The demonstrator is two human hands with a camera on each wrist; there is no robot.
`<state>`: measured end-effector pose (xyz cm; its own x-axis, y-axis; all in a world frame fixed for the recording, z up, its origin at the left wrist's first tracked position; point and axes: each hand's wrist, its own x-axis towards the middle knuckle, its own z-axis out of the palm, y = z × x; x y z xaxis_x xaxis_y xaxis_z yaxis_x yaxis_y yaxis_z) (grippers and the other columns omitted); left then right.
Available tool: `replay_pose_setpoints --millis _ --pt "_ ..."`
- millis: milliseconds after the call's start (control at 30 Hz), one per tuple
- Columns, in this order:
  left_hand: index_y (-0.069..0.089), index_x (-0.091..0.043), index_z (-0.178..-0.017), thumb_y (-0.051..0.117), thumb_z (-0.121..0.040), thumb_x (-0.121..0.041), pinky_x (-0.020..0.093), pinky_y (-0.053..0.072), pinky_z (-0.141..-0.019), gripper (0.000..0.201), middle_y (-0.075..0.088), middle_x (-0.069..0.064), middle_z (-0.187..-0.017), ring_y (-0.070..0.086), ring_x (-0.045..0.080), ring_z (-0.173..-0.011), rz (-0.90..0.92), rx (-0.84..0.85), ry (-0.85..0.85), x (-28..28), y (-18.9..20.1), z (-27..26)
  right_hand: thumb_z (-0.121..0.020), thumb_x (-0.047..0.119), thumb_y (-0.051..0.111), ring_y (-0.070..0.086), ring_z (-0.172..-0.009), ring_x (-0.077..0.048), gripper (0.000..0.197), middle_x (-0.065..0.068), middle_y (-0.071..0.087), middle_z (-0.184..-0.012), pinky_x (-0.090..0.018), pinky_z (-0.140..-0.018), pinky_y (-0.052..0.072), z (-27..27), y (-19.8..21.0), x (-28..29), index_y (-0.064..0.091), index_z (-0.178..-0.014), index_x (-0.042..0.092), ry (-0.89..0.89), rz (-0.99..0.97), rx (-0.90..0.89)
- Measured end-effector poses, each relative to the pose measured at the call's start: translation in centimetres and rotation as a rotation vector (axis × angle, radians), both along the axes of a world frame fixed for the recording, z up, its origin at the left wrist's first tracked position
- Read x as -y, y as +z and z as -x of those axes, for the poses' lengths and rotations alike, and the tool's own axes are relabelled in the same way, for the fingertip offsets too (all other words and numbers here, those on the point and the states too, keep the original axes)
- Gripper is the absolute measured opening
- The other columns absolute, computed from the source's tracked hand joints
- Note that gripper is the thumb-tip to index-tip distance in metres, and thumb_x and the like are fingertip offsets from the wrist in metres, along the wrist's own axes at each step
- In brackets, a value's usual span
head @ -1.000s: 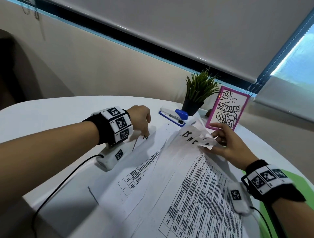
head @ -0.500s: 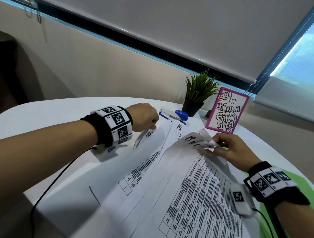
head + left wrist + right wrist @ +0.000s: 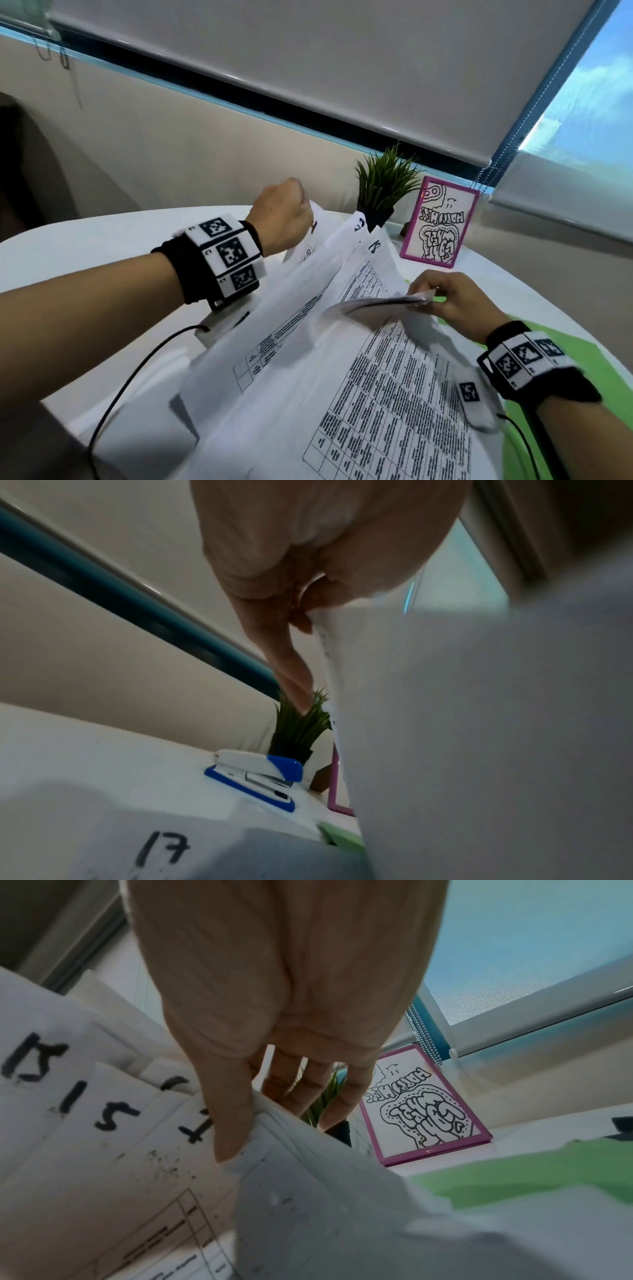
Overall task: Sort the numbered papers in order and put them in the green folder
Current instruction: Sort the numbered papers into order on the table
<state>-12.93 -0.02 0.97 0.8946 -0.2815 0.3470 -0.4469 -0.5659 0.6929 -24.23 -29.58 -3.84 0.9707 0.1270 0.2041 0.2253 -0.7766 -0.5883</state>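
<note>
Head view: sorting is under way and, as I judge it, far from done. No sheet lies in the green folder yet; the folder rests flat on the white table, mostly covered by the spread of numbered papers, with only its right part showing beside the right wrist. Landmark: the potted plant at the table's far edge. Papers fan out in front of the plant toward the camera; written numbers 17 and 18 show on corners near its pot, 13, 15 and others in the right wrist view, so the order is still mixed. Left hand, left of the plant, has its fingers curled, pinching the top corner of one lifted sheet. Right hand, in front and right of the plant, pinches a bundle of curled corners between thumb and fingers. Remaining: finish ordering, square the stack, uncover the folder, insert. Pink-framed picture stands just right of the plant; blue stapler just left of it, both clear of the papers. The obstacle is the stack itself, sitting on the folder.
</note>
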Motion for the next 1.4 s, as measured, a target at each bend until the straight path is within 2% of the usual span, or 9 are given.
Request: replay_pose_setpoints --millis 133,267,500,633,800,900,1067,1233,1400 --pt "0.06 0.003 -0.081 0.046 -0.097 -0.045 0.033 0.054 -0.075 0.052 0.068 0.011 -0.076 0.067 0.029 -0.069 -0.308 -0.352 -0.145 -1.4 -1.6 -0.4 -0.077 0.005 0.077 0.069 -0.08 -0.006 0.013 0.003 0.074 -0.084 -0.014 -0.075 0.051 -0.3 -0.3 0.2 0.067 -0.074 0.011 0.012 0.019 -0.023" --pt "0.068 0.006 -0.089 0.058 -0.086 -0.015 0.036 0.056 -0.075 0.023 0.07 0.014 -0.082 0.061 0.024 -0.069 -0.547 -0.459 -0.205 -2.8 -3.9 -0.7 -0.081 0.008 0.076 0.069 -0.083 -0.005 0.01 0.009 0.075 -0.087 -0.018 -0.078 0.052 -1.1 -0.6 0.2 0.067 -0.078 0.012 0.01 0.093 -0.026" --pt "0.07 0.006 -0.091 0.076 -0.075 0.0 0.039 0.06 -0.073 0.019 0.068 0.014 -0.08 0.066 0.026 -0.068 -0.371 -0.597 -0.291 -3.0 -4.5 0.1 -0.082 0.008 0.076 0.064 -0.079 -0.005 0.038 0.016 0.068 -0.079 -0.027 -0.076 0.052 -2.2 -0.6 -0.6 0.06 -0.074 0.042 -0.038 0.187 -0.029" --pt "0.067 -0.007 -0.069 0.08 -0.071 -0.013 0.02 0.048 -0.054 0.015 0.066 0.006 -0.059 0.057 0.013 -0.046 -0.332 -0.525 -0.258 -2.9 -4.9 0.4 -0.083 0.012 0.075 0.065 -0.089 -0.005 0.036 0.016 0.069 -0.092 -0.021 -0.081 0.05 -2.6 -0.5 -0.6 0.059 -0.086 0.044 -0.06 0.23 -0.08" --pt "0.065 -0.005 -0.071 0.063 -0.09 -0.041 0.028 0.052 -0.059 0.041 0.068 0.008 -0.065 0.061 0.019 -0.054 -0.231 -0.463 -0.209 -3.5 -4.2 -0.1 -0.081 0.012 0.076 0.06 -0.084 0.003 0.029 0.019 0.065 -0.089 -0.008 -0.072 0.044 -2.6 -0.5 -0.6 0.061 -0.09 0.036 -0.085 0.289 -0.107" --pt "0.05 -0.014 -0.056 0.054 -0.095 -0.042 0.027 0.032 -0.052 0.048 0.054 0.0 -0.055 0.051 0.018 -0.055 -0.25 -0.171 -0.032 -3.6 -2.3 -0.6 -0.079 0.007 0.077 0.057 -0.077 0.006 0.026 0.018 0.064 -0.083 -0.004 -0.067 0.043 -2.6 -0.4 -0.9 0.063 -0.086 0.028 -0.108 0.281 -0.119" --pt "0.062 -0.016 -0.076 0.057 -0.095 -0.037 0.025 0.036 -0.053 0.029 0.063 0.0 -0.068 0.06 0.018 -0.064 0.038 0.035 0.105 -4.0 0.1 -1.3 -0.086 0.019 0.072 0.065 -0.092 -0.016 0.022 0.003 0.07 -0.1 -0.027 -0.082 0.052 -2.9 -0.8 -0.9 0.066 -0.107 0.017 -0.152 0.319 -0.119" --pt "0.069 0.001 -0.093 0.078 -0.08 -0.024 0.036 0.061 -0.065 0.03 0.074 0.017 -0.089 0.072 0.03 -0.075 -0.434 -0.598 -0.135 -5.1 -2.9 -1.3 -0.082 0.02 0.076 0.063 -0.095 -0.016 0.058 0.002 0.056 -0.118 -0.026 -0.082 0.053 -2.7 -0.9 -1.0 0.046 -0.132 0.015 -0.21 0.187 -0.12" --pt "0.067 -0.005 -0.095 0.066 -0.088 -0.025 0.027 0.04 -0.062 0.021 0.064 0.008 -0.082 0.057 0.025 -0.075 -0.589 -0.268 0.045 -5.3 -2.5 -1.4 -0.081 0.029 0.075 0.063 -0.108 -0.016 0.046 0.004 0.058 -0.126 -0.034 -0.088 0.056 -2.1 -1.2 -0.4 0.05 -0.119 0.019 -0.183 0.132 -0.121"
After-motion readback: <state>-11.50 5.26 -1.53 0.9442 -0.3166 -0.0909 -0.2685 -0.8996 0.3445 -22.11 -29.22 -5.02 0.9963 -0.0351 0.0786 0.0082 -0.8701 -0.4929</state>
